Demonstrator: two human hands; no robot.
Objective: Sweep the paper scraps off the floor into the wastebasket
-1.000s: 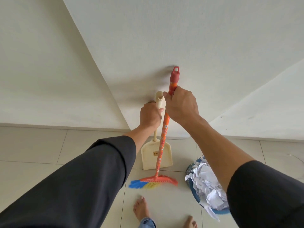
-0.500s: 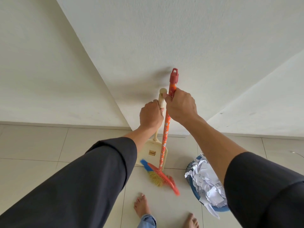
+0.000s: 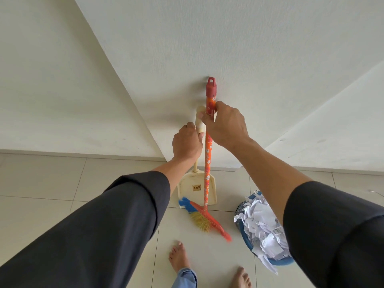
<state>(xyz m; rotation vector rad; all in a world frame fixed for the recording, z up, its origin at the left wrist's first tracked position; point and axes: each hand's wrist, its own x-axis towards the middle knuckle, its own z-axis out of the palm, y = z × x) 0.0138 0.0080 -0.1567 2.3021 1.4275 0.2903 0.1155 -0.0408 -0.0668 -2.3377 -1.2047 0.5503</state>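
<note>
My right hand [image 3: 225, 125] grips the upper part of the orange flowered broom [image 3: 207, 163] just below its red cap. The broom stands upright against the white wall, its blue and yellow bristles on the floor tiles. My left hand [image 3: 187, 143] is curled round the cream handle of the dustpan [image 3: 197, 189], which stands on edge against the wall behind the broom. A blue wastebasket [image 3: 247, 242] heaped with white paper scraps [image 3: 261, 223] sits on the floor to the right, partly hidden by my right sleeve.
A wall corner juts out right behind the broom and dustpan. Beige floor tiles spread to the left and right of it. My bare feet [image 3: 178, 257] stand on the tiles at the bottom, close to the broom head.
The broom head has turned from lying sideways to pointing diagonally toward me. Broom and dustpan now stand closer to the wall, and my right hand sits higher on the broom handle.
</note>
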